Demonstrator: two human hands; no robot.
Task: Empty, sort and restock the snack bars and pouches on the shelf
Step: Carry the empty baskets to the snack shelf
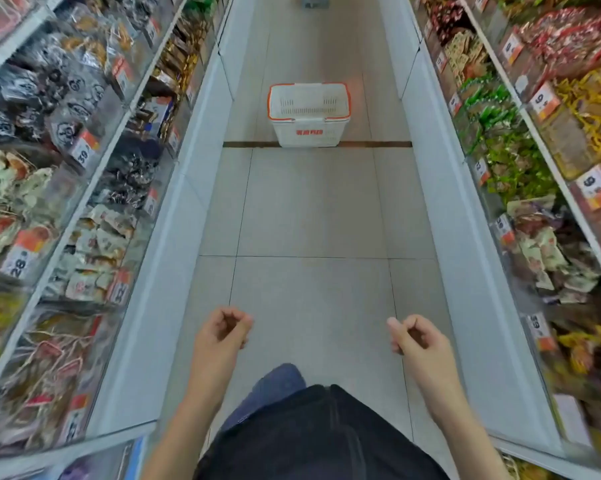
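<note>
Standing mid-aisle, left hand [223,329] and right hand [415,336] loosely curled, holding nothing. Basket [308,114] sits well ahead of the fingers, apparently empty; shelves [520,109] both sides look full, so emptying seems not yet begun.

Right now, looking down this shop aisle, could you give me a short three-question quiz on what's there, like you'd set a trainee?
1. True or false: the basket on the floor holds snack packs.
2. What are the left hand and right hand holding?
A. a pouch each
B. nothing
C. the basket's handles
3. Fill in: the basket stands ahead of the person, between the left shelves and the ____ shelves.

Key:
1. False; it looks empty.
2. B; the fingers are loosely curled, holding nothing.
3. right
</note>
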